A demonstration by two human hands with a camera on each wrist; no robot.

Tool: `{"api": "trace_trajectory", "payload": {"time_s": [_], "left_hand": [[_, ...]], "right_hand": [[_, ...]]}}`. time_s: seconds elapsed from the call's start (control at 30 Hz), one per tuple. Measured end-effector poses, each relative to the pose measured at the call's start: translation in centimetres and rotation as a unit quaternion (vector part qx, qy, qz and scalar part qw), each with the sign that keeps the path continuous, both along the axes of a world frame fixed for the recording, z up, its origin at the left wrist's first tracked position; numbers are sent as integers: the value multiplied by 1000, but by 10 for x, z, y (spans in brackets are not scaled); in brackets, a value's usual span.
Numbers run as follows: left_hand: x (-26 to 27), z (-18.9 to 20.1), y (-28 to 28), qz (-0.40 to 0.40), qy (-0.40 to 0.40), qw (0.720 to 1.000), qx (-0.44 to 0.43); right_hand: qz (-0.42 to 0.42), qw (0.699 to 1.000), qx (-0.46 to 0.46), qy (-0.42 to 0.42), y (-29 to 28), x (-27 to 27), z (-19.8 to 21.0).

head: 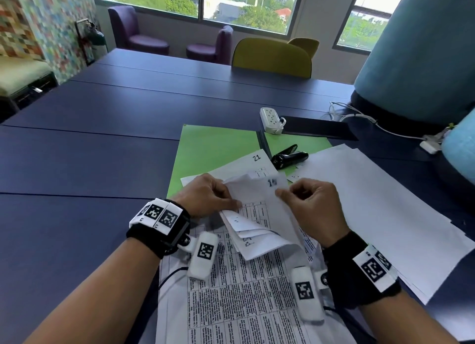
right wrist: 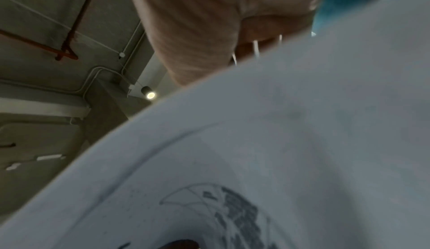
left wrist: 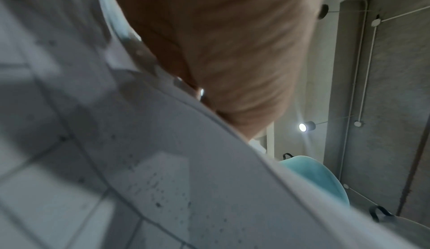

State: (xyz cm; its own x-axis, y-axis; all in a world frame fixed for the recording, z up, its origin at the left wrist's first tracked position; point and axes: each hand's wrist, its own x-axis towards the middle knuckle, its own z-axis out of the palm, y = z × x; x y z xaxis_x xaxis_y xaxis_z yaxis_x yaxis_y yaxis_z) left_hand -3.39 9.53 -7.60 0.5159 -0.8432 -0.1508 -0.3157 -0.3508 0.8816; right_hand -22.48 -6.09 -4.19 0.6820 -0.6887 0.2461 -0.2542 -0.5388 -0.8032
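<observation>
Item: bundle of numbered sheets, being leafed through, held just on the near side of the green folder.

Hands: the left hand is curled round the turned-back leaves at the bundle's left edge. The right hand pinches the top leaf's upper corner between thumb and forefinger, the other fingers tucked in. That leaf carries a handwritten number (read as 19, though blurred).

Progress, as judged: the sorting is partway. Several leaves are folded back, and one sheet marked 21 is laid on the folder's near edge. The printed table pages nearer than the folder are not yet gone through. Nothing looks fastened, and the black stapler at the folder's right edge lies untouched.

Container: the green folder lies flat on the blue table. Sheets rest on it rather than inside it, and whether anything is enclosed cannot be told.

Also listed: a spread pile of blank white sheets right of the folder, and a white power strip beyond its far right corner.
</observation>
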Motion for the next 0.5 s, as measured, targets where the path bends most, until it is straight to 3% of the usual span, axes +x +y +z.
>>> {"api": "trace_trajectory", "payload": {"time_s": [0.13, 0.3, 0.5], "left_hand": [[-1, 0, -1, -6, -8, 1000, -13], [-2, 0, 0, 0, -4, 1000, -31], [-7, 5, 1, 18, -37, 996, -83]], "right_hand": [[27, 998, -5, 49, -1, -5, -5], [46, 995, -74, 53, 0, -6, -5], [78, 990, -94, 65, -3, -7, -7]]}}
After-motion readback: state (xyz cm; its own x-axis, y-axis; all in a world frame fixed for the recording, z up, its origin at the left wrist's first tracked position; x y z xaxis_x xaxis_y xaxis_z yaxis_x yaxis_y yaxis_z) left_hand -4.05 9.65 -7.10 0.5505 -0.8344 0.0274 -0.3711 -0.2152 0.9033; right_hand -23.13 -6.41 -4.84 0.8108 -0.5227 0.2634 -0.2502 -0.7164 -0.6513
